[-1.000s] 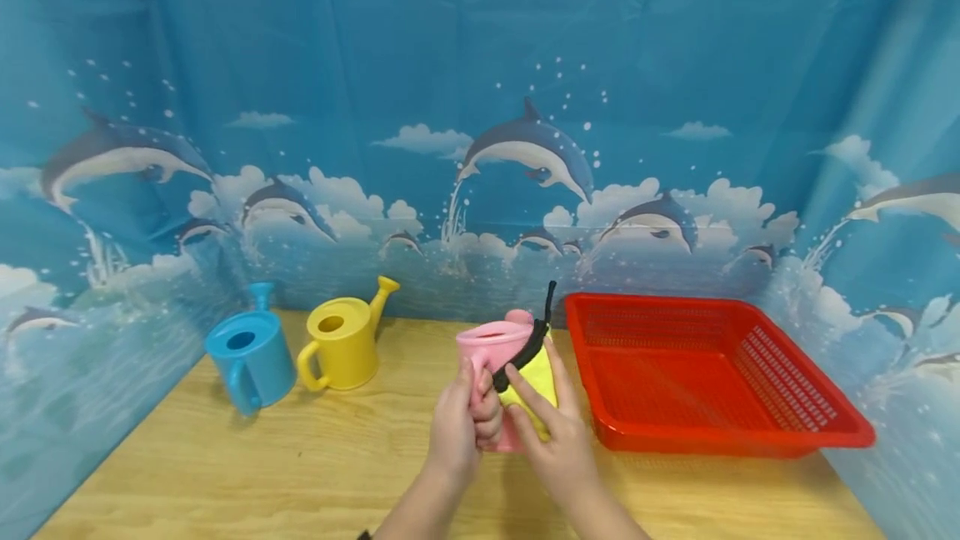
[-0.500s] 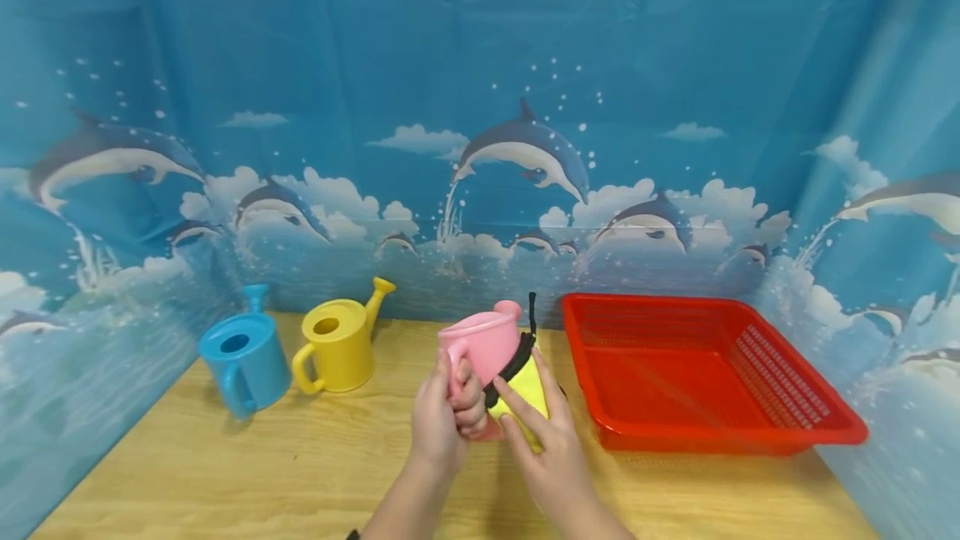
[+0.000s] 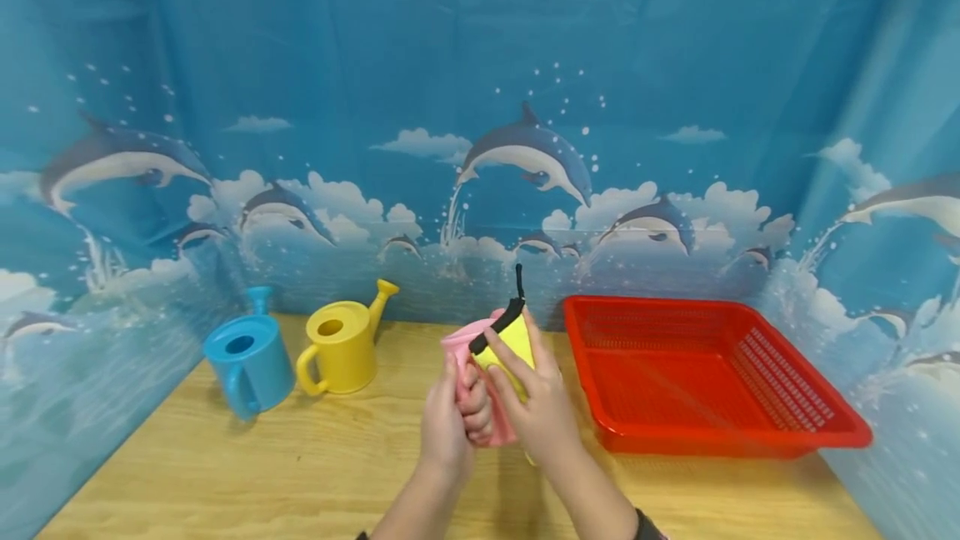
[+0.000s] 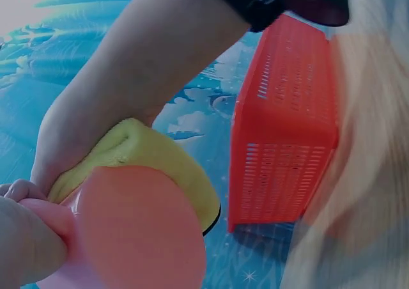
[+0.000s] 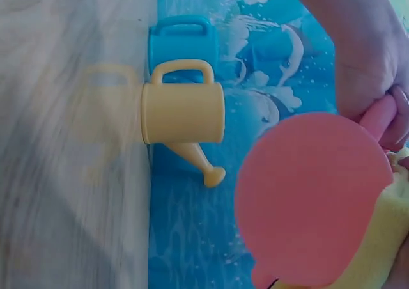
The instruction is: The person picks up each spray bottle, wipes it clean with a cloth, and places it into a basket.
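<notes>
In the head view, my left hand [image 3: 448,423] grips the handle of a pink watering can [image 3: 501,425], held up over the table. A yellow cloth with black edging [image 3: 514,340] lies against the can's right side. My right hand [image 3: 546,411] holds this cloth, its fingers spread across it, and a black loop sticks up at the top. The can's round pink base [image 5: 310,199] fills much of the right wrist view, with the folded cloth along its edge. Seen from the left wrist, the yellow cloth [image 4: 150,148] wraps behind the can, partly hiding the right hand.
A blue watering can [image 3: 253,361] and a yellow watering can [image 3: 348,352] stand at the left of the wooden table [image 3: 300,473]. To the right sits a red slotted basket [image 3: 738,442]. A blue dolphin-print curtain [image 3: 420,65] encloses the back and sides.
Over the last second, the right hand slid the cloth down, then up toward the can's rim. The pink can shifted left and turned slightly in the left hand's grip.
</notes>
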Motion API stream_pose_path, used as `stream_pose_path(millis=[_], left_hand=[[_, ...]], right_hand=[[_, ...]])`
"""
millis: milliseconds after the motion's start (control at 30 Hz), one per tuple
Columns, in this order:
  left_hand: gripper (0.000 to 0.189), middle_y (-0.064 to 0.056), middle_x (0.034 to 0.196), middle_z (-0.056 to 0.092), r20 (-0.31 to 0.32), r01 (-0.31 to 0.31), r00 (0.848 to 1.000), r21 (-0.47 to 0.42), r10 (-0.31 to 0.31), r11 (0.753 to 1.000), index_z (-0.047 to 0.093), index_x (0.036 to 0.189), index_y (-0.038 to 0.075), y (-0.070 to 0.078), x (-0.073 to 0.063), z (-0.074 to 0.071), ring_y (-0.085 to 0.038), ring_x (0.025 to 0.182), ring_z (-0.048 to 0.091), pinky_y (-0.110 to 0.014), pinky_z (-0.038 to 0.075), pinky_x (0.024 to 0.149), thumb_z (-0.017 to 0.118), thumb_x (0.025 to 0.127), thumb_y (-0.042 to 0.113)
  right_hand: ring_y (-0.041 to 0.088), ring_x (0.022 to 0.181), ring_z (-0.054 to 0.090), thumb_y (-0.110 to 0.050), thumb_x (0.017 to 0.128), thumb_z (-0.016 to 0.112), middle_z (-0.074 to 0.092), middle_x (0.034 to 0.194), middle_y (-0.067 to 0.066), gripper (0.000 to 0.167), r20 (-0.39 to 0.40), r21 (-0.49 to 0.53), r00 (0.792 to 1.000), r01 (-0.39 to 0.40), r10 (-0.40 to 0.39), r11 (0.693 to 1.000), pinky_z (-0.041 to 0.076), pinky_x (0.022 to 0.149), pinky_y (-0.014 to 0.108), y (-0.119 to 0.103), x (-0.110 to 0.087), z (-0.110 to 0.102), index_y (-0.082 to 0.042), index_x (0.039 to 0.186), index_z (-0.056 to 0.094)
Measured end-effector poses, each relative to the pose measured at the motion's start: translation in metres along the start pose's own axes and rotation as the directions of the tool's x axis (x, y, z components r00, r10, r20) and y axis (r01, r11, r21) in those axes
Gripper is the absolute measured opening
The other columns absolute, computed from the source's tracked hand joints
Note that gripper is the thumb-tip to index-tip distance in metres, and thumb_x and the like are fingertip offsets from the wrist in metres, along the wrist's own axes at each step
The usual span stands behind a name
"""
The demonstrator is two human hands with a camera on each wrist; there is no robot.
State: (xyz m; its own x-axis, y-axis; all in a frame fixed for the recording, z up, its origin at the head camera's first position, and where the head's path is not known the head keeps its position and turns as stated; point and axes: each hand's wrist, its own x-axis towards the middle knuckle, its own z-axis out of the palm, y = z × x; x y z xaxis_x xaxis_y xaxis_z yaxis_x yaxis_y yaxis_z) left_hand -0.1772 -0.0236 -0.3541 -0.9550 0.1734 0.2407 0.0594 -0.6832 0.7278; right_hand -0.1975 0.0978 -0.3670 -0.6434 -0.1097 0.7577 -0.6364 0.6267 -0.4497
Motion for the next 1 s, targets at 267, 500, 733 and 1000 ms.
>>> stream_pose_path(millis=[267, 500, 733, 1000], left_hand=[[0.045, 0.008, 0.052, 0.023, -0.071, -0.062, 0.995, 0.027, 0.064, 0.998, 0.036, 0.072, 0.018, 0.013, 0.001, -0.005, -0.007, 0.041, 0.018, -0.026, 0.011, 0.044, 0.019, 0.105, 0.044], [0.046, 0.007, 0.053, 0.021, 0.05, -0.12, 0.991, -0.022, 0.121, 0.993, 0.036, 0.073, 0.02, 0.012, 0.0, -0.011, -0.008, 0.042, 0.015, -0.029, 0.007, 0.045, 0.015, 0.105, 0.046], [0.046, 0.005, 0.054, 0.018, 0.147, -0.151, 0.977, -0.048, 0.156, 0.987, 0.032, 0.072, 0.02, 0.006, -0.002, -0.008, -0.011, 0.042, 0.012, -0.032, 0.003, 0.043, 0.011, 0.105, 0.044], [0.046, 0.005, 0.053, 0.018, 0.063, -0.196, 0.979, -0.014, 0.196, 0.981, 0.032, 0.07, 0.019, -0.007, -0.009, 0.005, -0.01, 0.041, 0.012, -0.032, 0.003, 0.041, 0.013, 0.106, 0.041]], right_hand=[[0.044, 0.119, 0.053, -0.036, 0.098, 0.054, 0.042, 0.148, 0.02, 0.033, -0.04, -0.091, 0.991, 0.125, -0.129, 0.988, 0.05, 0.084, 0.057, 0.001, -0.027, 0.004, -0.024, 0.128, 0.064], [0.041, 0.118, 0.052, -0.04, 0.099, 0.051, 0.043, 0.147, 0.02, 0.034, -0.07, -0.087, 0.984, 0.157, -0.163, 0.984, 0.05, 0.083, 0.055, -0.001, -0.045, -0.001, -0.025, 0.125, 0.065], [0.043, 0.124, 0.05, -0.018, 0.09, 0.067, 0.039, 0.15, 0.019, 0.038, -0.07, -0.055, 0.989, 0.127, -0.13, 0.99, 0.049, 0.087, 0.059, -0.004, -0.036, -0.006, -0.025, 0.127, 0.064], [0.041, 0.128, 0.049, -0.014, 0.089, 0.067, 0.042, 0.15, 0.016, 0.045, -0.058, 0.002, 0.998, -0.003, 0.003, 1.0, 0.048, 0.091, 0.058, -0.008, -0.005, -0.001, -0.025, 0.131, 0.061]])
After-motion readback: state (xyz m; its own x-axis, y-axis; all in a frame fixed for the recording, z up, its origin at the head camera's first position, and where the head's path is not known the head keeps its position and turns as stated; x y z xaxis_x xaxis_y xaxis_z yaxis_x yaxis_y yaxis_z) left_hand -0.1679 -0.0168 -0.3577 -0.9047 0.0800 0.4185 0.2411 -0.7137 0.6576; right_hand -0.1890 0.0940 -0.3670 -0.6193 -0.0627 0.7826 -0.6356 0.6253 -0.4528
